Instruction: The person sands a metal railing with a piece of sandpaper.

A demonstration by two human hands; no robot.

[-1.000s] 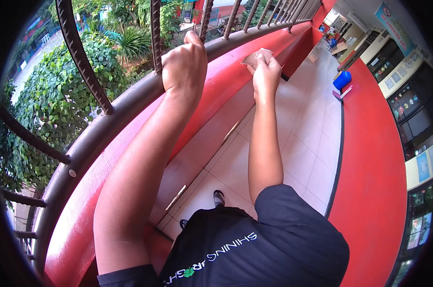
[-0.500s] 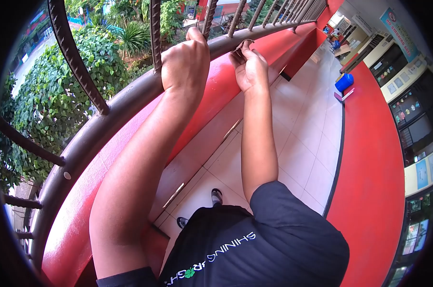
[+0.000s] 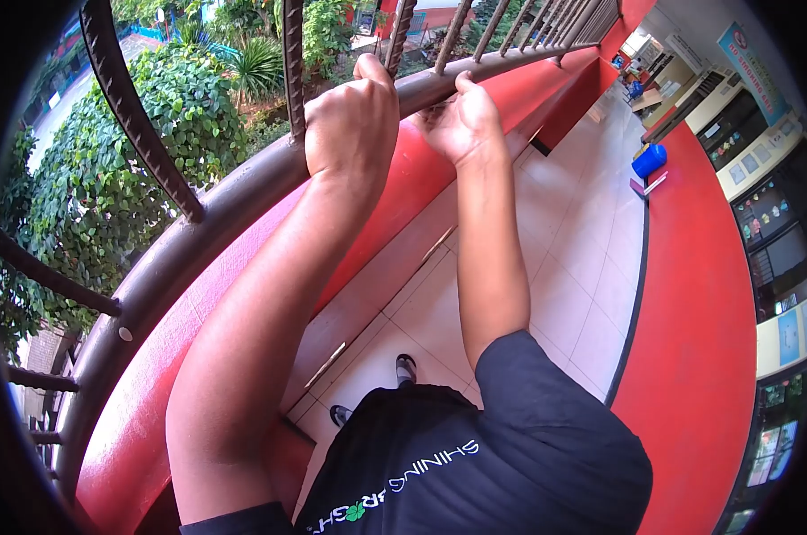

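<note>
My left hand [image 3: 354,120] is closed at the brown metal railing [image 3: 252,183], with its back toward me. It sits over the horizontal pipe, between two ribbed upright bars, and its fingers are mostly hidden behind the fist. Just to the right, my right hand [image 3: 466,120] is held palm up below the same pipe. Its thumb points up against the pipe, while the other fingers spread left into shadow under it. I see nothing held in the right palm. Beneath the railing runs a glossy red ledge [image 3: 395,169].
A light tiled floor [image 3: 564,205] stretches down the corridor beside the ledge. A blue container [image 3: 650,160] stands on the red bench-like surface [image 3: 689,357] to the right. Green shrubs [image 3: 127,152] grow beyond the railing.
My right hand has opened from a pinch near a thin brown strand and turned its fingers left under the pipe. That strand no longer shows. The left hand keeps its hold.
</note>
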